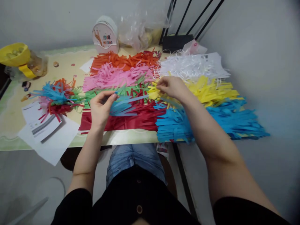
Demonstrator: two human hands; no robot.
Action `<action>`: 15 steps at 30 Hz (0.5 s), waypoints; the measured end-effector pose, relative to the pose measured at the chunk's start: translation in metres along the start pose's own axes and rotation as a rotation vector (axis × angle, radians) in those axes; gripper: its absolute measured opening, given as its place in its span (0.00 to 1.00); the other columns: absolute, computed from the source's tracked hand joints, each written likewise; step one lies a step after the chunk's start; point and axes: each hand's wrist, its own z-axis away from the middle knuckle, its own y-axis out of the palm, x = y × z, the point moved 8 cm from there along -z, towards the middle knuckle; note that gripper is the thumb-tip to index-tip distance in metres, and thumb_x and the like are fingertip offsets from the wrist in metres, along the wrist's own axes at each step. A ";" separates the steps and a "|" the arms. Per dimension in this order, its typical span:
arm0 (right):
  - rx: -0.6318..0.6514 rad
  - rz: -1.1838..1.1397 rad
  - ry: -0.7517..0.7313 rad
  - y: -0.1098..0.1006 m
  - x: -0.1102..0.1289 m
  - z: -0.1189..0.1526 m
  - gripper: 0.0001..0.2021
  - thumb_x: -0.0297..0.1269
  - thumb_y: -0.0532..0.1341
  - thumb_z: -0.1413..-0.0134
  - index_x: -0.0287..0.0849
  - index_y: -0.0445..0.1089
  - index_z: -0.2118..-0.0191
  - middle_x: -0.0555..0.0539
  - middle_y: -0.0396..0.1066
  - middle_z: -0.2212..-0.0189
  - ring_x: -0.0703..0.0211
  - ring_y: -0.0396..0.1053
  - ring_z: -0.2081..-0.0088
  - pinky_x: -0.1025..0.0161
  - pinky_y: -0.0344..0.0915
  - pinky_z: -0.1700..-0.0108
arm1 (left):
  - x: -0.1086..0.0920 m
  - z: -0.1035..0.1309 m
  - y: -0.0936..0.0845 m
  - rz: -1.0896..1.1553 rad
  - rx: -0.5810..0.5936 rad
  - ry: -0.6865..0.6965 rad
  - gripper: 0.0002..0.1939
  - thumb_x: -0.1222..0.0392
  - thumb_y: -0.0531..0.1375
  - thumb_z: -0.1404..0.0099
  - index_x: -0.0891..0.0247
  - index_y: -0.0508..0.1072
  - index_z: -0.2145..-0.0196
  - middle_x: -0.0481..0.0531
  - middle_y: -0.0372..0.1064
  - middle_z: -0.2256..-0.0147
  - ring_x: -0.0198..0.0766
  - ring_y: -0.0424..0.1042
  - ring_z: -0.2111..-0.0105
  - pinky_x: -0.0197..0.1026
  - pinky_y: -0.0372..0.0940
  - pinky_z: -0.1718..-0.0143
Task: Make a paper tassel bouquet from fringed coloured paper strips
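My left hand (102, 106) pinches a small bunch of light blue and green paper strips (123, 104), which fan out to the right over the green and red fringe. My right hand (172, 87) has its fingertips pressed together at the left end of the yellow fringe (211, 92); they seem to hold yellow strips. Around the hands lie orange (124, 61), pink (117, 75), green (93, 95), dark red (122, 122), blue (234, 120) and white (189, 65) fringed paper. The exact grip of the right fingertips is hard to make out.
A pile of multicoloured tassels (58, 95) lies at the left beside white papers (47, 131). Farther back stand a yellow-topped container (15, 54), a pink and white box (105, 36), a plastic bag (140, 34) and a black stand (178, 42). The table's front edge is near my lap.
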 end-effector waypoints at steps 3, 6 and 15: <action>0.082 -0.126 0.075 0.011 -0.014 -0.003 0.02 0.27 0.66 0.43 0.38 0.78 0.66 0.50 0.77 0.77 0.57 0.76 0.74 0.58 0.72 0.61 | -0.010 -0.006 -0.015 -0.031 -0.053 0.070 0.17 0.45 0.78 0.44 0.60 0.83 0.67 0.48 0.80 0.71 0.35 0.79 0.69 0.37 0.73 0.62; 0.042 -0.332 0.149 0.012 -0.011 -0.006 0.05 0.24 0.67 0.44 0.39 0.76 0.68 0.52 0.72 0.81 0.58 0.73 0.78 0.59 0.72 0.68 | -0.019 -0.010 -0.022 -0.095 -0.066 0.123 0.17 0.46 0.77 0.43 0.60 0.83 0.67 0.48 0.80 0.71 0.35 0.79 0.69 0.37 0.73 0.62; 0.084 -0.702 -0.351 0.005 0.106 0.045 0.07 0.36 0.73 0.45 0.43 0.77 0.62 0.49 0.80 0.67 0.58 0.80 0.65 0.60 0.79 0.59 | -0.024 -0.001 0.030 -0.200 0.115 0.167 0.13 0.49 0.74 0.37 0.61 0.83 0.66 0.51 0.82 0.67 0.38 0.79 0.66 0.39 0.73 0.58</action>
